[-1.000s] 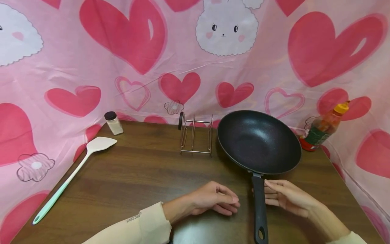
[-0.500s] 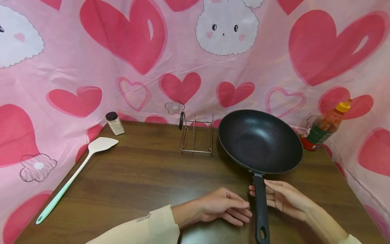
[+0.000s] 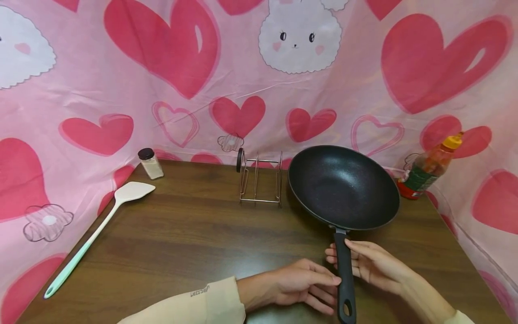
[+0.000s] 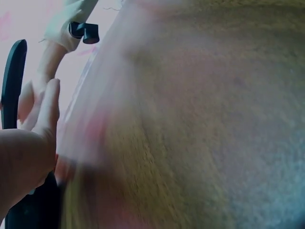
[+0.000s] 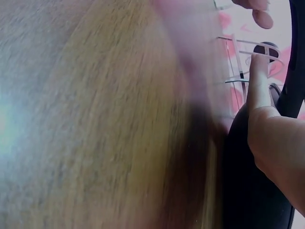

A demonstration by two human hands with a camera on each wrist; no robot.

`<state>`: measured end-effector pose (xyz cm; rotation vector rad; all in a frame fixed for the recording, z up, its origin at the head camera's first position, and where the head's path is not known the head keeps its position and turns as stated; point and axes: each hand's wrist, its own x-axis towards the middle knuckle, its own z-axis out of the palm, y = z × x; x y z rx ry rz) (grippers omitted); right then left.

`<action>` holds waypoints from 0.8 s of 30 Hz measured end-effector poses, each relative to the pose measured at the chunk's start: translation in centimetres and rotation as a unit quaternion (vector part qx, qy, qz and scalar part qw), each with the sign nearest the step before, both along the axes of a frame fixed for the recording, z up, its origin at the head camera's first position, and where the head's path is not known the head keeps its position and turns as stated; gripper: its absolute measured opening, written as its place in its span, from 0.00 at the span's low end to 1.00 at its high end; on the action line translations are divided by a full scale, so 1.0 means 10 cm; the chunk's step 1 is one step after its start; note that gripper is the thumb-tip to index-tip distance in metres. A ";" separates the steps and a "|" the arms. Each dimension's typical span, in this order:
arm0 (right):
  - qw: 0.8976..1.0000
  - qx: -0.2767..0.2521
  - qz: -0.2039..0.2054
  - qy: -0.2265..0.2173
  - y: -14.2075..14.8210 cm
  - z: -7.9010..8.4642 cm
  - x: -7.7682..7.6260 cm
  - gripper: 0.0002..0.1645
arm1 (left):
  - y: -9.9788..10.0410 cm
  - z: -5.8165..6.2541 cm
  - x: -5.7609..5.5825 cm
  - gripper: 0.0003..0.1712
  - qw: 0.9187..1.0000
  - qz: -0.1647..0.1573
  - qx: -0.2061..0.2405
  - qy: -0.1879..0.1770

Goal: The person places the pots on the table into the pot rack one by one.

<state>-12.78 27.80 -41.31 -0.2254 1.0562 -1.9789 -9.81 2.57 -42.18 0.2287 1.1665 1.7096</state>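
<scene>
A black non-stick wok (image 3: 344, 189) sits at the right of the table, its long dark handle (image 3: 345, 292) pointing toward me. My right hand (image 3: 380, 265) is at the handle's upper part: the thumb lies along its right side and relaxed fingers pass beneath it, showing on the left. From the left, my left hand (image 3: 301, 285) meets the lower handle, its thumb tip at the edge and its fingers loosely extended. In the right wrist view, a straight finger (image 5: 259, 81) of the right hand lies beside the handle (image 5: 296, 67). Part of each hand is hidden there.
A wire rack (image 3: 256, 200) stands left of the wok, and a sauce bottle (image 3: 425, 175) with a yellow cap stands to its right. At the far left are a black-capped jar (image 3: 152, 167) and a white-and-mint spatula (image 3: 131, 191). Heart-patterned fabric (image 3: 182, 58) encloses the table.
My left hand has moved right and slightly down until its thumb reaches the handle. The right hand's fingers have slid further left beneath the handle. The wok stays in place.
</scene>
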 end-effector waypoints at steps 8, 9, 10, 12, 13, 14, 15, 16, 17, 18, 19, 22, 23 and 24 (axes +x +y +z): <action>1.000 0.002 0.002 -0.002 -0.04 0.00 0.00 0.27 | 0.04 0.05 0.03 0.16 0.999 -0.027 0.021 0.004; 1.000 0.002 0.003 -0.004 -0.05 -0.01 0.00 0.27 | 0.05 0.06 0.03 0.17 0.999 -0.034 0.026 0.004; 1.000 0.002 0.003 -0.005 -0.05 -0.01 0.00 0.27 | 0.05 0.06 0.04 0.17 0.999 -0.039 0.031 0.003; 1.000 -0.003 0.004 -0.007 -0.05 -0.01 0.01 0.28 | 0.07 0.06 0.05 0.19 0.998 -0.043 0.043 -0.004; 1.000 -0.008 0.005 -0.008 -0.06 -0.01 0.02 0.29 | 0.08 0.06 0.05 0.20 0.998 -0.040 0.048 -0.006; 1.000 -0.015 0.006 -0.009 -0.06 -0.02 0.02 0.29 | 0.09 0.06 0.05 0.21 0.998 -0.035 0.051 -0.007; 1.000 -0.022 0.006 -0.010 -0.07 -0.02 0.03 0.30 | 0.10 0.06 0.05 0.21 0.998 -0.031 0.053 -0.009; 0.999 -0.030 0.006 -0.012 -0.07 -0.02 0.03 0.30 | 0.11 0.06 0.05 0.21 0.998 -0.027 0.053 -0.010; 0.999 -0.038 0.006 -0.013 -0.08 -0.02 0.04 0.30 | 0.12 0.06 0.05 0.21 0.998 -0.024 0.053 -0.010; 0.999 -0.046 0.005 -0.016 -0.08 -0.03 0.04 0.30 | 0.12 0.06 0.05 0.20 0.998 -0.021 0.052 -0.009; 0.998 -0.053 0.004 -0.018 -0.09 -0.03 0.05 0.31 | 0.13 0.07 0.05 0.20 0.999 -0.020 0.050 -0.008; 0.997 -0.070 0.001 -0.021 -0.10 -0.04 0.05 0.31 | 0.16 0.08 0.06 0.19 0.999 -0.018 0.045 -0.007; 0.997 -0.074 -0.001 -0.021 -0.11 -0.04 0.05 0.32 | 0.17 0.08 0.06 0.19 0.999 -0.018 0.046 -0.009; 0.997 -0.080 -0.003 -0.021 -0.11 -0.04 0.05 0.32 | 0.17 0.09 0.06 0.19 0.999 -0.019 0.047 -0.012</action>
